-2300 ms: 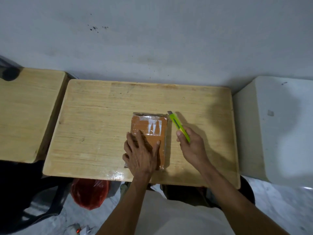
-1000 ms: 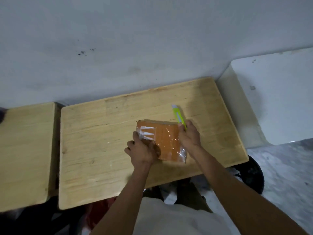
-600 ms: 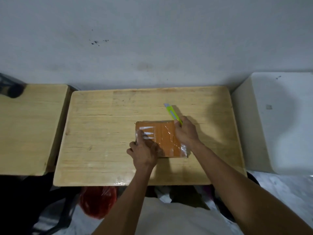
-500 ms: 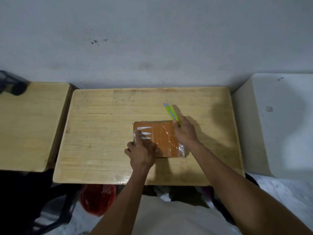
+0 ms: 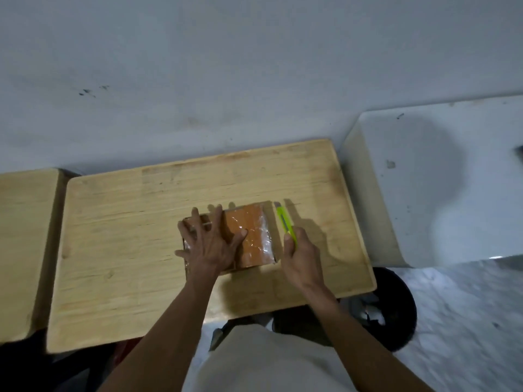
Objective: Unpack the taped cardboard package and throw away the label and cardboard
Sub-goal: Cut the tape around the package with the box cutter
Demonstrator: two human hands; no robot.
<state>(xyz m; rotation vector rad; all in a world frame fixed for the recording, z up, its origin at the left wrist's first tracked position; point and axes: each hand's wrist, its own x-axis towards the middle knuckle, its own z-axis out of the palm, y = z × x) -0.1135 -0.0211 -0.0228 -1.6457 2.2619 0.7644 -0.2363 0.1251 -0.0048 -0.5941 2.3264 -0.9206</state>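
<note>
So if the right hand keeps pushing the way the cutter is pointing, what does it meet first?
Probably nothing soon. The right hand aims the green cutter up the bare table beside the package, toward the wall; whether the blade touches the package's edge is unclear.

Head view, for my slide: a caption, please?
Left hand flat on taped package; right hand holds green cutter beside it.

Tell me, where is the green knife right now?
The green knife is in the right hand, just right of the package on the wooden table.
</note>
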